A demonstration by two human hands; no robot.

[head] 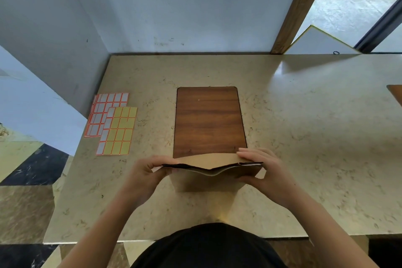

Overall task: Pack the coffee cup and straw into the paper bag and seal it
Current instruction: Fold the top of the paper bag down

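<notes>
A brown paper bag (208, 178) stands upright on the beige marble-patterned table (304, 137), near its front edge and directly in front of the person, whose dark top fills the bottom of the view. The bag's mouth faces up, and its top edge runs left to right across the view, so the long axis of the opening lies sideways to the person. The top is pressed nearly flat, with the far panel rising slightly higher than the near one and a shallow dip in the middle of the near edge. The left hand (148, 174) pinches the left end of the top edge between thumb and fingers, and the right hand (263, 172) pinches the right end in the same way, its fingers laid over the far side. Nothing inside the bag can be seen. Just behind the bag, a dark wooden board (208, 119) lies flat on the table with its long axis running away from the person. To the left, well apart from the bag, lie overlapping sheets of labels (113, 124), one orange-bordered and one yellow.
</notes>
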